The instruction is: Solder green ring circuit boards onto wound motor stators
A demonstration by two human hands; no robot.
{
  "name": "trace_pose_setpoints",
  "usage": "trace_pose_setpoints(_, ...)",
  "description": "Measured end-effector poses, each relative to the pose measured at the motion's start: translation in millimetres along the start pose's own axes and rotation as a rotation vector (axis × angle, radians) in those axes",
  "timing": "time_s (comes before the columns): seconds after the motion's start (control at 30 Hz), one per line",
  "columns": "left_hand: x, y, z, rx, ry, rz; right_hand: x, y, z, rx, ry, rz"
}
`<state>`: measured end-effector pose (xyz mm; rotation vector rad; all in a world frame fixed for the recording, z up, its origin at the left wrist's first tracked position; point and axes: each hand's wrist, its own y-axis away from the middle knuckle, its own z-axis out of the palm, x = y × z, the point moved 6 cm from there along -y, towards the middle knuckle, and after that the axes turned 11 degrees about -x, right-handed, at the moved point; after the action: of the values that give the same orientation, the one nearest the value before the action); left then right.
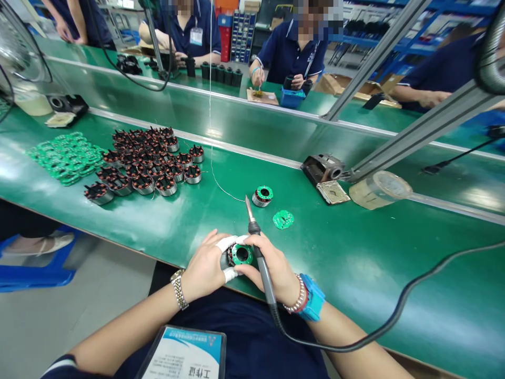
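Between my two hands, near the table's front edge, is a motor stator (241,255) with a green circuit board on its top. My left hand (207,263), with white covers on some fingertips, grips the stator from the left. My right hand (274,263) touches its right side with thumb and fingers, while a soldering iron (263,263) rests across that hand, tip pointing up and away. Just beyond the tip stands a second stator with a board (263,195). A loose green circuit board (283,219) lies to its right. Thin solder wire (212,152) hangs down to the iron's tip.
Many bare stators (145,163) and a pile of green boards (65,157) occupy the left. A soldering iron stand (324,171) and a plastic tub (379,189) stand at right, before a metal post (379,63). The iron's cable (398,310) crosses my right forearm. Co-workers sit opposite.
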<state>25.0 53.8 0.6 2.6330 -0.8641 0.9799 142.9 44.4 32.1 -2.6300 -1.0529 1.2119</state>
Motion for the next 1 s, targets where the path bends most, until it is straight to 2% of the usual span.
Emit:
trace_pose_setpoints(0.13, 1, 1, 0.1, 0.000, -0.005, 0.010, 0, 1, 1, 0.029, 0.018, 0.016)
trace_pose_setpoints(0.4, 0, 1, 1.0, 0.011, -0.014, 0.037, 1, -5, -1, -0.009, 0.046, -0.099)
trace_pose_setpoints(0.6, -1, 3, 1.1, 0.013, -0.003, 0.021, 0, -5, -4, -0.009, 0.049, -0.111)
trace_pose_setpoints(0.67, 0, 5, -0.4, -0.017, 0.007, 0.027, -3, 3, -10, 0.018, 0.067, -0.079)
trace_pose_setpoints(0.73, 2, 7, -3.1, -0.038, 0.037, 0.038, -5, 17, -20, 0.102, 0.104, -0.008)
trace_pose_setpoints(0.83, 4, 6, -8.3, -0.006, 0.087, 0.013, -7, 40, -28, 0.224, 0.142, 0.123)
trace_pose_setpoints(1.0, 3, 2, -8.5, 0.080, 0.107, -0.063, -9, 52, -15, 0.189, 0.110, 0.196)
